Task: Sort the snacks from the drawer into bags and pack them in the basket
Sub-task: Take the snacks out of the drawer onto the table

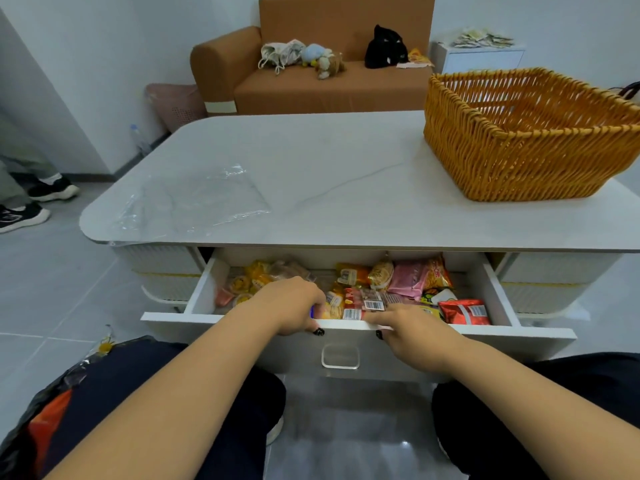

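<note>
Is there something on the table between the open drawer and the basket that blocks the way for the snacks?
Nothing visible blocks it. The tabletop between the drawer and the wicker basket is bare; the clear plastic bags lie far left, off that path.

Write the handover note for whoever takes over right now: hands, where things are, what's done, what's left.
Left hand: reaching into the open drawer, fingers curled among the snacks; the grip on any one packet can't be confirmed.
Right hand: fingers laid over the drawer's front edge, holding nothing.
Clear plastic bags: flat on the table's left side, unfilled.
Wicker basket: on the table's right, no bags visible inside.
Done: drawer opened.
Left: sort snacks into bags, pack the bags into the basket.
</note>
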